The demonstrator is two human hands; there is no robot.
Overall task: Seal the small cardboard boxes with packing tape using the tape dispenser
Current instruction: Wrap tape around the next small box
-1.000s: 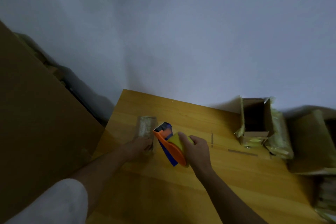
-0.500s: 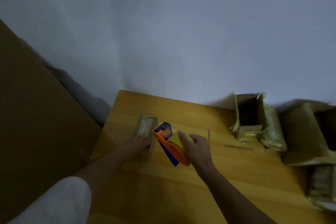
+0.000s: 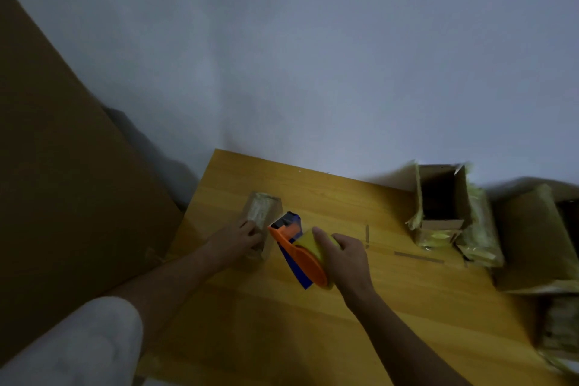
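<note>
— Where did the tape dispenser [image 3: 297, 252] sit against the box?

— Low in the frame's centre, the right hand [image 3: 346, 257] had its fingers curled round the dispenser's yellow roll and orange body. The dispenser's nose pointed up and left, just beside the right edge of the small cardboard box [image 3: 261, 222]. Whether it touched, I couldn't tell.

— And the other hand?

— The left hand [image 3: 236, 240] rested on the box's near end, fingers bent over it, seemingly steadying it on the wooden table [image 3: 313, 323]. The box's long axis ran away from the person, up the frame, so a pull along it seemed the likely stroke.

— Anything in the way?

— Nothing between nose and box. Further right, well apart, stood an open box [image 3: 438, 200], with more taped cartons [image 3: 526, 238] at the right edge. A big cardboard sheet [image 3: 62, 166] leaned at left.
</note>
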